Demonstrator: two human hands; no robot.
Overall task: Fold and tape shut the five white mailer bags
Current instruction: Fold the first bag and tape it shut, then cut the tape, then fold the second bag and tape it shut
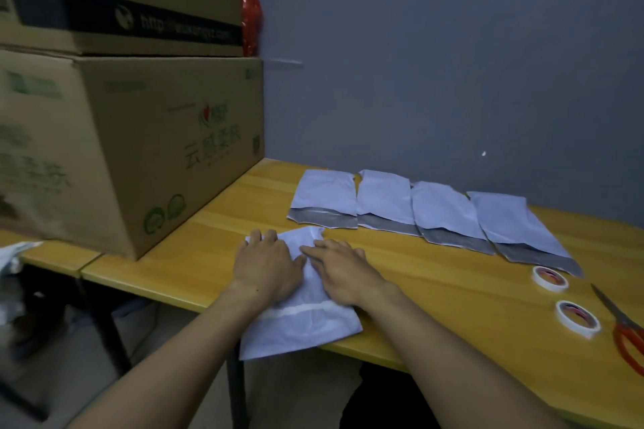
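Left hand (pixel 266 263) and right hand (pixel 339 272) lie flat on one mailer bag (pixel 303 324) overhanging the counter (pixel 435 306) edge. Fingers (pixel 313 251) straight, pressing, gripping nothing.
Four more bags (pixel 383 198) in a row behind; two tape rolls (pixel 550 277) and scissors (pixel 627 334) to the right; stacked cardboard boxes (pixel 139 150) crowd the left.

both hands (pixel 303 270) flat on mailer bag (pixel 303 320), 4 more bags (pixel 428 212) behind, table (pixel 435 292)
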